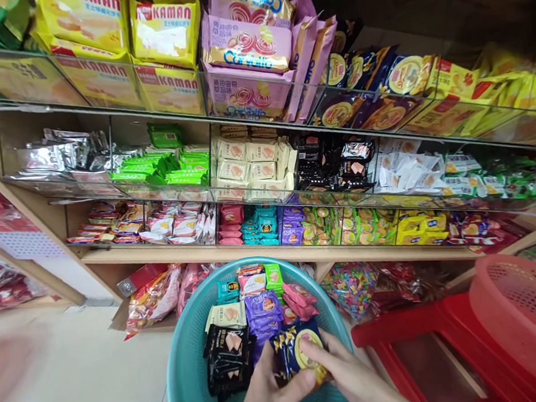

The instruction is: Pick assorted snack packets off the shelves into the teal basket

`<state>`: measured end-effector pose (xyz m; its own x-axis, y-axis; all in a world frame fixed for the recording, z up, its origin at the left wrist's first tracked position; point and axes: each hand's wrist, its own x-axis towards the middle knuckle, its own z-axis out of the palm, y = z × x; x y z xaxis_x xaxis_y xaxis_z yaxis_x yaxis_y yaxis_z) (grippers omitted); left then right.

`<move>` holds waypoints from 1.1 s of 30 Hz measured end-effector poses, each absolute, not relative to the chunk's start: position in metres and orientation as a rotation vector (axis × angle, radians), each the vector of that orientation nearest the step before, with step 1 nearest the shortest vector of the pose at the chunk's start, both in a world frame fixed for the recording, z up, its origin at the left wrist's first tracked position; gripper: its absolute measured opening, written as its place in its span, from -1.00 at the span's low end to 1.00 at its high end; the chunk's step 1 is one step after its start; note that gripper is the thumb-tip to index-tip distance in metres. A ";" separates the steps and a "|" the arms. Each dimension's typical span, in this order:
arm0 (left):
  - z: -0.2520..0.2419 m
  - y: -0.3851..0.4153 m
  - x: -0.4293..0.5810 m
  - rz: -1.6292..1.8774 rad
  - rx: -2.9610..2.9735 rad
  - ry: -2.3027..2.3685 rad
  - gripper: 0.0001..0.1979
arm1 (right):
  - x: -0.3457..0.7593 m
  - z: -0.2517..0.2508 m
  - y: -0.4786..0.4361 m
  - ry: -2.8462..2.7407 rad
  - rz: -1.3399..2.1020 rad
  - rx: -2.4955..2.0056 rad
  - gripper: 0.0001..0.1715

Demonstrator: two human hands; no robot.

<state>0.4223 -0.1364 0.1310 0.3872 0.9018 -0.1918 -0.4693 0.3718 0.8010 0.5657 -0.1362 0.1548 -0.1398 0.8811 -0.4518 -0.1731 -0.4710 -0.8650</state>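
Both of my hands are over a teal plastic basket (180,352). My left hand (275,385) grips a dark blue snack packet (293,352) from its left and lower side. On the packet's right side, my right hand (341,366) holds it too, with the thumb across its yellow picture. Beneath and around it in the basket lie black packets (228,358), purple packets (263,314), a cream packet (226,316), a teal packet (228,291), a green packet (273,277) and pink packets (300,299).
Shelves with clear-fronted compartments (258,192) of wrapped snacks span the view ahead. A red stool (410,326) carrying a pink basket (525,303) stands at right. Bagged goods (154,298) lie under the lowest shelf.
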 end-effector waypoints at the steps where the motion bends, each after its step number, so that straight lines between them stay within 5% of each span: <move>1: 0.130 -0.138 0.420 0.950 0.734 0.707 -0.40 | 0.568 0.152 -0.138 -0.830 1.757 -1.348 -0.49; 6: 0.124 -0.143 0.393 0.667 0.655 0.856 -0.50 | 0.578 0.148 -0.142 -0.852 1.989 -1.328 -0.43; 15: 0.129 -0.151 0.365 0.493 0.661 1.016 -0.64 | 0.567 0.146 -0.133 -1.524 2.013 -1.475 0.19; 19: 0.125 -0.152 0.363 0.472 0.568 0.958 -0.54 | 0.562 0.137 -0.131 -1.407 2.124 -1.456 0.28; 23: 0.121 -0.150 0.365 0.481 0.489 0.975 -0.46 | 0.567 0.135 -0.134 -1.237 2.106 -1.413 0.16; 26: 0.121 -0.147 0.371 0.488 0.457 0.989 -0.40 | 0.571 0.133 -0.139 -1.021 1.997 -1.467 -0.10; 30: 0.118 -0.146 0.383 0.533 0.440 1.016 -0.46 | 0.572 0.130 -0.148 -0.649 1.881 -1.409 -0.45; 33: 0.109 -0.147 0.393 0.567 0.417 1.019 -0.50 | 0.570 0.133 -0.153 -0.490 1.900 -1.368 -0.50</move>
